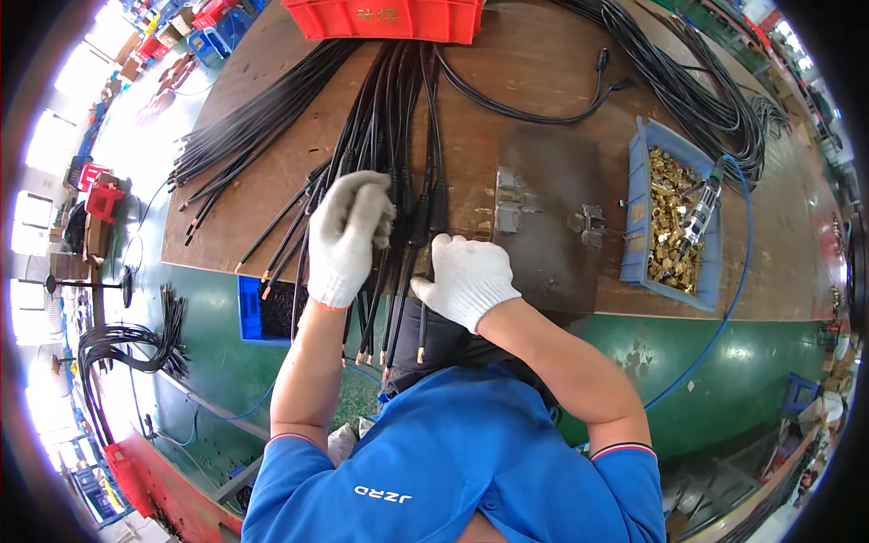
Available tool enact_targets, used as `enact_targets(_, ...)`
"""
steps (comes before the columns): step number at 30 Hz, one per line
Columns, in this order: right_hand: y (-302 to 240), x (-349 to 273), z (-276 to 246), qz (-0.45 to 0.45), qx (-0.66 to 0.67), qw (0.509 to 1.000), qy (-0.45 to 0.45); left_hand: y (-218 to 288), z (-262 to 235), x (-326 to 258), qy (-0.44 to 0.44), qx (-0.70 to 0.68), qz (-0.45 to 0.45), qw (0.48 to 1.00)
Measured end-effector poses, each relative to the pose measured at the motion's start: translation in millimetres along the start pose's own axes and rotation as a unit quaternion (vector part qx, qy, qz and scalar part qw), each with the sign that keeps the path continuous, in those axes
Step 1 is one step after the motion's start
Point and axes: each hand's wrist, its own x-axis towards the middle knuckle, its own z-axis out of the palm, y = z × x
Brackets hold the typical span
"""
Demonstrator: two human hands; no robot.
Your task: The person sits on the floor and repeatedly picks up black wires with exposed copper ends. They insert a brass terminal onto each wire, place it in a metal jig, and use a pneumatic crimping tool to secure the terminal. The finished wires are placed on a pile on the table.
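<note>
A bundle of black cables (371, 136) runs down the brown table toward me, with bare copper-coloured ends hanging past its near edge. My left hand (344, 240), in a white knitted glove, is over the left part of the bundle. Its fingers are bent and smeared by motion, so whether they grip anything is unclear. My right hand (471, 279), also gloved, is closed at the bundle's right side. Thumb and curled fingers meet around a black cable (423, 326), whose end points down toward my lap. Thicker black sleeves (438, 210) sit on several cables just above it.
A red crate (385, 20) stands at the far edge. Other cables lie at far left (262, 113) and far right (674, 68). On the right, a blue bin (639, 213) holds brass-coloured parts and a metal tool (701, 217) with a blue hose. A dark plate (548, 208) is between.
</note>
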Motion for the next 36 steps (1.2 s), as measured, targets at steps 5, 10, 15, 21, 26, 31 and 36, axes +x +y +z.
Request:
enact_targets(5, 15, 0, 3, -0.03, 0.092, 0.995, 0.024, -5, 9, 10, -0.131, 0.382, 0.319, 0.858)
enact_targets(10, 45, -2, -39, -0.115, 0.242, 0.963, -0.037, 5, 17, 32, -0.272, 0.358, 0.463, 0.764)
enact_targets(15, 63, -17, -51, -0.171, 0.16, 0.972, -0.035, 13, 16, 59, -0.362, 0.394, 0.497, 0.684)
enact_targets(21, 84, -44, -33, -0.157, 0.006, 0.976, 0.154, 12, -19, 61, -0.302, 0.461, 0.455, 0.699)
enact_targets(26, 98, -39, -23, -0.187, -0.077, 0.95, 0.238, 12, -14, 60, -0.306, 0.451, 0.438, 0.715)
enact_targets(31, 104, -29, -26, -0.218, -0.121, 0.923, 0.292, 13, 35, 43, -0.374, 0.394, 0.364, 0.757)
enact_targets(36, 145, -49, -71, -0.17, -0.172, 0.944, 0.225, 0, 48, 46, -0.384, 0.39, 0.293, 0.784)
